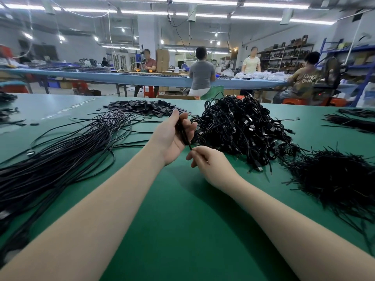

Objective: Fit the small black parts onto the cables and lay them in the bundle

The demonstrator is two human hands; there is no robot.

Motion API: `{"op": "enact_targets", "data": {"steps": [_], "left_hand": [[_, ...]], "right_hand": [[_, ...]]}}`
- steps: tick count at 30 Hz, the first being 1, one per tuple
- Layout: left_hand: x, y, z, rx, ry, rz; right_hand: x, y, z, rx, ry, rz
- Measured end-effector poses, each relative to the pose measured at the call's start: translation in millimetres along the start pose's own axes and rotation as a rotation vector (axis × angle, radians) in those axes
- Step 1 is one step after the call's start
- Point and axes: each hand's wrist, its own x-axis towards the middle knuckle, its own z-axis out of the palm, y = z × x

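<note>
My left hand (174,136) is raised over the green table (182,220), palm turned up, fingers curled round a small black part (182,132) on a cable. Just below it my right hand (211,165) pinches the thin black cable end (190,148) that sticks out of the part. A heap of small black parts (142,107) lies at the far middle of the table. The long straight cable bundle (60,159) stretches along the left. A tangled pile of cables with connectors (243,130) sits right of my hands.
A bushy heap of short black wires (334,179) lies at the right, and more wire bunches (351,120) at the far right edge. Loose black pieces (12,118) lie at far left. Several people work at a long blue bench (142,78) behind the table.
</note>
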Motion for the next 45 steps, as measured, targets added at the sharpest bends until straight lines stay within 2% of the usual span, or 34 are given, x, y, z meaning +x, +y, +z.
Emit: {"op": "enact_targets", "data": {"steps": [3, 7, 10, 16, 21, 26, 30, 31, 33, 36, 39, 41, 45], "left_hand": [[0.0, 2.4, 0.4, 0.02, -0.039, -0.015], [-3.7, -5.8, -4.6, 0.126, -0.098, -0.11], [-6.0, -18.7, -6.0, 0.147, -0.119, -0.175], [-9.5, -24.1, -2.7, 0.161, -0.154, -0.142], [-7.8, -24.3, 11.6, 0.39, -0.091, -0.044], [-8.2, -21.2, 20.3, 0.552, -0.029, -0.004], [-6.6, -21.0, 14.9, 0.875, 0.034, 0.014], [-5.6, -22.8, 12.4, 0.888, 0.053, 0.015], [-4.1, -26.7, 8.6, 0.759, 0.048, 0.013], [-4.0, -31.0, 5.6, 0.538, -0.015, -0.018], [-2.2, -36.4, 1.1, 0.445, -0.032, -0.017], [-2.5, -39.0, -2.2, 0.46, -0.018, -0.013], [-2.1, -45.5, -6.0, 0.507, 0.016, 0.011]], "right_hand": [[-1.8, 3.3, -0.2, 0.103, 0.0, 0.057], [2.7, 1.8, -1.3, 0.456, -0.001, 0.275], [2.7, 2.8, 0.3, 0.547, -0.007, 0.287], [2.8, 4.8, -0.9, 0.726, 0.068, 0.343], [5.6, 3.6, 0.8, 0.737, 0.133, 0.393], [6.6, 6.6, -1.0, 0.791, 0.128, 0.373], [7.7, 13.9, 0.4, 0.804, 0.179, 0.372], [7.8, 15.7, 1.0, 0.795, 0.195, 0.375], [8.5, 17.4, 1.6, 0.777, 0.186, 0.362], [8.4, 15.9, -0.6, 0.751, 0.07, 0.331], [5.1, 16.0, 1.8, 0.42, 0.012, 0.199], [4.0, 15.4, 5.8, 0.173, 0.057, 0.139], [2.1, 12.1, 9.3, -0.127, 0.101, 0.124]]}}
